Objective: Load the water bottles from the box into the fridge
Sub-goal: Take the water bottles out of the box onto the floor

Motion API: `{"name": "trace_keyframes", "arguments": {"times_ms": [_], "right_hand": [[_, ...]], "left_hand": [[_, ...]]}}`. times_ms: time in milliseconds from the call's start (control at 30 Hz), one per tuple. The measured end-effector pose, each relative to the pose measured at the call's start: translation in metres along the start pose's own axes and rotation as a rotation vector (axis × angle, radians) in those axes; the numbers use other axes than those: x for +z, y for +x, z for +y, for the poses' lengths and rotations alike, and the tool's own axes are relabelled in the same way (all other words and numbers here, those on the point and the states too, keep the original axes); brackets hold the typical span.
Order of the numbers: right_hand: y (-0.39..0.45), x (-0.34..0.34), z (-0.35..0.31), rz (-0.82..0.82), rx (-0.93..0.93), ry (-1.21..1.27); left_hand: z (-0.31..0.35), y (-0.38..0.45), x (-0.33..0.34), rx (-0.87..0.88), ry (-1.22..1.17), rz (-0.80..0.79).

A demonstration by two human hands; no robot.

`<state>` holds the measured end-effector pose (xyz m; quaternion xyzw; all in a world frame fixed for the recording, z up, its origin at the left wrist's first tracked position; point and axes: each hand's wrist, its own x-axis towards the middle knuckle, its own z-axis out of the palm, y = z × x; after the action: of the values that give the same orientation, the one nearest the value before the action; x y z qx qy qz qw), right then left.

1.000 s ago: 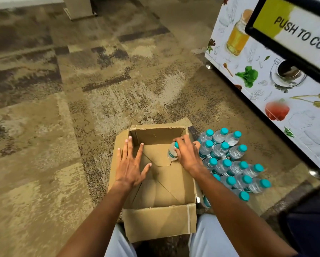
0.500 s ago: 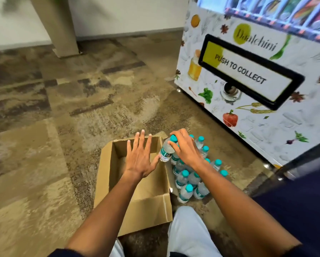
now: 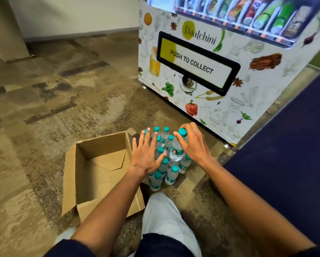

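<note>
Her right hand (image 3: 193,143) grips 1 bottle (image 3: 177,148) over the cluster (image 3: 163,164) beside the empty box (image 3: 99,169), left hand (image 3: 146,156) spread flat above, so she'd best lift it straight up without toppling neighbours.

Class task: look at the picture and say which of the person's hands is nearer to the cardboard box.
Left. The left hand hovers open just past the cardboard box at its right wall, over the bottles. The right hand grips a bottle beyond the cluster, farther from the box.
</note>
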<state>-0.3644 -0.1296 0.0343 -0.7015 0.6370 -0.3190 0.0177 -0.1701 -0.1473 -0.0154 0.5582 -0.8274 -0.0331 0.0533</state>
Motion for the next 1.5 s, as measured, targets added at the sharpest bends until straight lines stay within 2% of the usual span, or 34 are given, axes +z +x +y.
{"name": "trace_keyframes", "arguments": {"times_ms": [133,367,500,733,967,1067,1267,1400,1500], "right_hand": [[-0.025,0.003,0.030,0.020,0.052,-0.007],[-0.069,0.040,0.081,-0.090,0.179,-0.166],[-0.083,0.073,0.104,-0.187,0.316,-0.252],[-0.089,0.110,0.114,-0.317,0.519,-0.263],[-0.089,0.122,0.107,-0.444,0.596,-0.322],[-0.085,0.123,0.097,-0.453,0.562,-0.310],[-0.051,0.128,0.050,-0.242,0.403,-0.236],[-0.033,0.149,-0.003,-0.262,0.197,-0.123],[-0.025,0.169,-0.047,-0.335,0.100,-0.103]], "left_hand": [[0.026,0.003,0.020,0.037,-0.026,-0.040],[0.041,-0.002,0.049,0.113,-0.025,-0.119],[0.027,-0.001,0.072,0.088,-0.009,-0.180],[0.002,0.002,0.094,0.059,0.022,-0.212],[-0.023,-0.006,0.095,0.009,0.033,-0.208],[-0.032,-0.009,0.091,-0.023,0.042,-0.195],[-0.054,-0.021,0.083,-0.084,0.036,-0.169],[-0.071,-0.028,0.074,-0.135,0.004,-0.122],[-0.085,-0.028,0.068,-0.174,-0.033,-0.093]]}}
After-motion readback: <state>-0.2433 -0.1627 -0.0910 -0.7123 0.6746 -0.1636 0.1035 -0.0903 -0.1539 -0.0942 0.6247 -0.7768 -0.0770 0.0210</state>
